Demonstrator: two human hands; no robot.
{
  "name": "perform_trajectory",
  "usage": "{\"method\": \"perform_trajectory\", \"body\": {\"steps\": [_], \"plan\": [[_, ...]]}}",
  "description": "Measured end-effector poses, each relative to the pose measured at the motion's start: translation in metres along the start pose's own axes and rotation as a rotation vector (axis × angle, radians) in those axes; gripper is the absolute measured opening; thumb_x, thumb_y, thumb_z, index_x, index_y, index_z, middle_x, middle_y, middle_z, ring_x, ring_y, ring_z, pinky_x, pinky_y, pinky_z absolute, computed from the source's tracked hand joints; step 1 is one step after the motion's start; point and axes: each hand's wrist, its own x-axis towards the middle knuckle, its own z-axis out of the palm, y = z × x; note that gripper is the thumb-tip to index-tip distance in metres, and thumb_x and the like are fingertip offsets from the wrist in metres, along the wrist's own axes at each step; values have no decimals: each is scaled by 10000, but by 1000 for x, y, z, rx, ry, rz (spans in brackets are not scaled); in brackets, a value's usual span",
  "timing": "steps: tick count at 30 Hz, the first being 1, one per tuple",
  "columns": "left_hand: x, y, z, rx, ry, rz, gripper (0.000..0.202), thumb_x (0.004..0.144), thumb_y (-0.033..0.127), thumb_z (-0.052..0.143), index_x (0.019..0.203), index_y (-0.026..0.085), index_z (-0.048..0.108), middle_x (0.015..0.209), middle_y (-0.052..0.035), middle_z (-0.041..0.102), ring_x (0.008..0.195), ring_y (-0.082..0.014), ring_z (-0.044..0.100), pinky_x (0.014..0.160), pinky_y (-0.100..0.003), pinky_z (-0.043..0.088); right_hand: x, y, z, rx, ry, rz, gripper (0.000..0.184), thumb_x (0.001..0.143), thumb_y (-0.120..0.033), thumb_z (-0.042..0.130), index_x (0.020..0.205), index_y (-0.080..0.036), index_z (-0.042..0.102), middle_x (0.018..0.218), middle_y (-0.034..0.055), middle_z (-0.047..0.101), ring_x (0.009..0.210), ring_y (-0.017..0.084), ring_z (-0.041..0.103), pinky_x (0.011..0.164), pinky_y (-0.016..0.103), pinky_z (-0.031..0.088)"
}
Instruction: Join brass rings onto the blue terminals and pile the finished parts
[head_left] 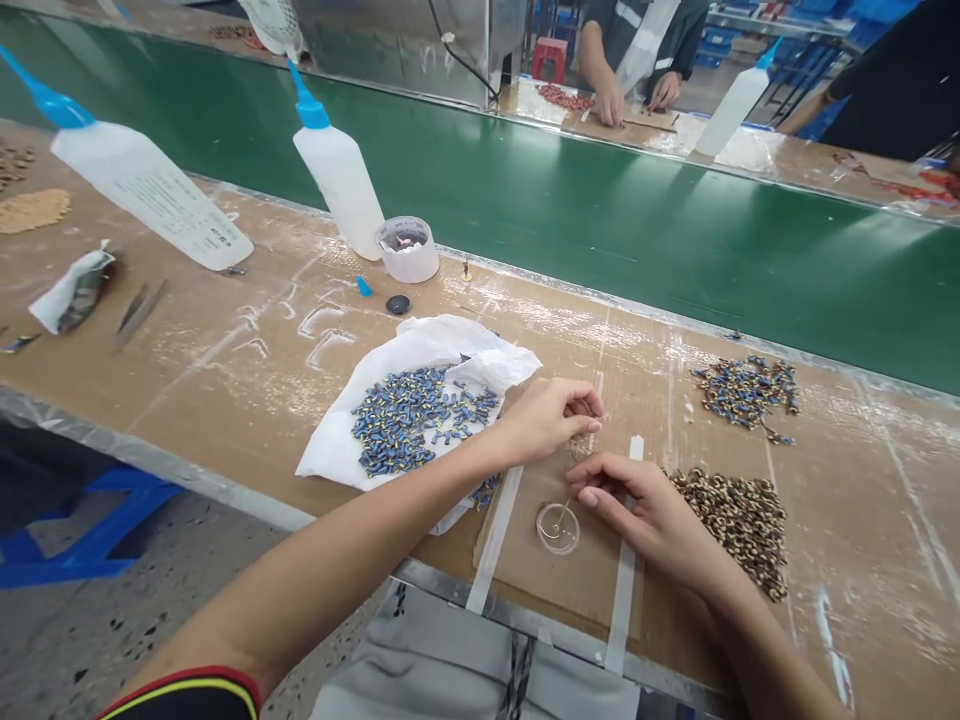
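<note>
- Cardboard covers the table [247,400] here, and both hands sit close together just in from its near edge, a bit right of the middle
- left hand [544,418] has its grip pinched down narrow; looks like it's closed on a tiny piece [592,408], honestly too small to say what it is
- right hand [652,510] lies flat-ish on the cardboard, thumb and forefinger narrow around a thin stick [564,512]
- the bit that matters imo: the stick's long axis slants from the right fingertips down and left toward the near edge, its far end inside a clear dish [538,528]; so the dish is just left of the right hand and just nearer the edge than the left hand
- the tiny piece sits just beyond the right fingertips, toward the far edge; the two grips are near each other but not touching
- the right hand is clearly the nearer one to the dish; the left one is closer to the blue-and-yellow parts [416,420] heaped on white paper [337,455] to its left
- brown rings [739,520] are piled just right of the right hand; a mixed heap [746,390] lies further back toward the green conveyor [600,230]
- squeeze bottle [341,185] and tape roll [409,250] stand along the far edge, well apart from both hands
- across the belt, another person's hand [611,105] is busy on their own side
</note>
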Motion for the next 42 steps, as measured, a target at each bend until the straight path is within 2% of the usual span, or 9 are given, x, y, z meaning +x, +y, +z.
{"method": "perform_trajectory", "body": {"steps": [5,8,11,15,21,26,33,38,42], "plan": [[0,-2,-1,6,-26,-3,83,795,205,676,862,156,681,796,-26,700,761,-132,631,715,-253,472,0,-4,3,1,-26,-24,184,920,-371,606,979,-207,664,805,23,663,690,143,586,638,263,460],[0,-3,-2,-27,-35,5,81,808,217,665,861,160,689,811,-29,708,772,-132,635,734,-258,472,1,-4,5,-9,-8,-110,134,923,-327,608,926,-216,683,890,37,668,796,158,618,734,288,483],[1,-4,-1,-79,-55,20,90,818,219,654,867,153,690,788,-30,703,734,-121,621,707,-249,471,2,-4,7,-14,4,-155,104,924,-287,611,948,-234,696,944,36,668,860,160,629,786,297,487],[2,-4,0,-118,-93,36,98,814,204,655,881,141,689,782,-36,697,720,-118,611,684,-242,464,1,-4,7,-24,10,-195,101,920,-256,619,965,-246,708,939,26,671,859,149,635,773,283,487],[3,-5,-1,-129,-83,32,101,803,232,683,842,139,680,798,-35,686,756,-121,609,704,-246,459,-1,-7,9,-32,-14,-232,107,925,-207,605,958,-246,699,948,18,667,864,138,636,774,270,488],[2,-5,-1,-176,-91,53,120,820,261,670,855,145,668,688,2,631,639,-93,545,618,-227,424,-4,-9,9,-72,-49,-283,138,917,-163,595,968,-253,686,1073,37,615,952,150,614,784,268,480],[3,-6,-1,-174,-104,41,105,823,225,651,876,134,657,748,-20,657,682,-105,575,649,-239,453,-2,-7,10,-174,60,-346,155,941,-141,536,967,-234,658,1079,64,586,964,168,589,799,296,478],[5,-6,0,-177,-98,14,95,809,178,657,887,123,654,761,-21,661,696,-103,585,675,-243,467,-4,-10,5,-242,30,-335,149,937,-127,520,912,-219,635,1071,65,589,938,171,587,803,303,475],[4,-5,1,-153,-92,-12,99,811,183,659,897,133,658,783,-20,667,728,-108,600,699,-248,476,-6,-14,2,-192,-28,-275,165,948,-151,506,866,-219,632,1051,58,599,901,163,598,789,299,478]]}}
